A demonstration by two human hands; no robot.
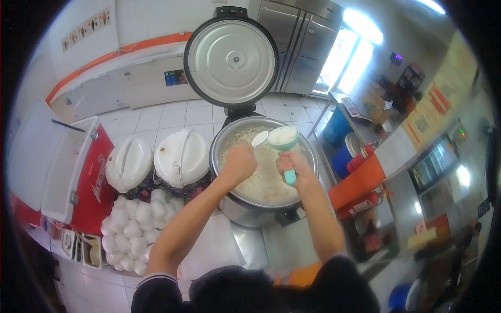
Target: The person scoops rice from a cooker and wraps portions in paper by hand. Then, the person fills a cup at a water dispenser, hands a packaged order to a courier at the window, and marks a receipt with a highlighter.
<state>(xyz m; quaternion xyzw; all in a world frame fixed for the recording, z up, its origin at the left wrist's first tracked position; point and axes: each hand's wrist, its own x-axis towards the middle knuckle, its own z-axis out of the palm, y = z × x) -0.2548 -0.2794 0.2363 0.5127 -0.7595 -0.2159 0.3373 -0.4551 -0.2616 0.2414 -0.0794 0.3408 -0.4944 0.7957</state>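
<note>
My left hand is closed around a white spoon, its bowl pointing up and to the right. My right hand grips the teal handle of a measuring scoop heaped with white rice. The spoon's bowl is close beside the scoop's left rim; I cannot tell if they touch. Both hands are above a large round rice cooker holding cooked rice. Its round metal-lined lid stands raised at the back.
Two smaller white-lidded cookers stand left of the big one. In front of them is a pile of white wrapped balls. A red cool box with its lid up is further left. Fire extinguishers and a counter are at right.
</note>
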